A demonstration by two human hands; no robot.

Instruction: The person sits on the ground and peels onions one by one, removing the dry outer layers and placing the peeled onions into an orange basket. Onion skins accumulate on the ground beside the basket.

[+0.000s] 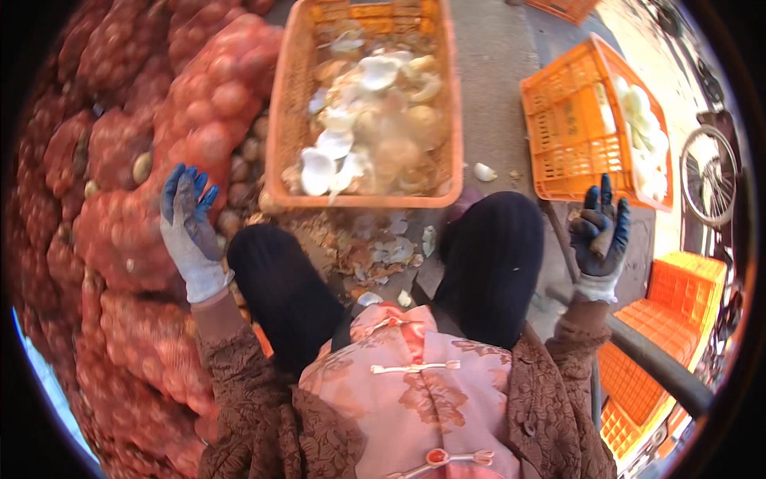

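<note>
My left hand [192, 230], in a white work glove with blue-grey coated fingers, is raised beside my left knee, in front of a red mesh sack of onions [200, 114]. Its fingers are apart and hold nothing visible. On the other side, my right hand [600, 245] wears a matching glove, with some fingers stretched and others bent inward; I see nothing in its grasp. It is nearest to a tilted orange plastic crate [574, 135] of peeled white onions [643, 126]. Between my knees and beyond stands another orange crate [364, 202] with onion skins and peeled layers [380, 72], partly blurred.
More red mesh onion sacks [137, 347] are piled along the left. Loose onion skins [383, 248] litter the ground before me. At right are stacked orange crates [649, 335], a dark metal bar [658, 368] and a bicycle wheel [710, 175]. A white onion piece [485, 172] lies on the concrete.
</note>
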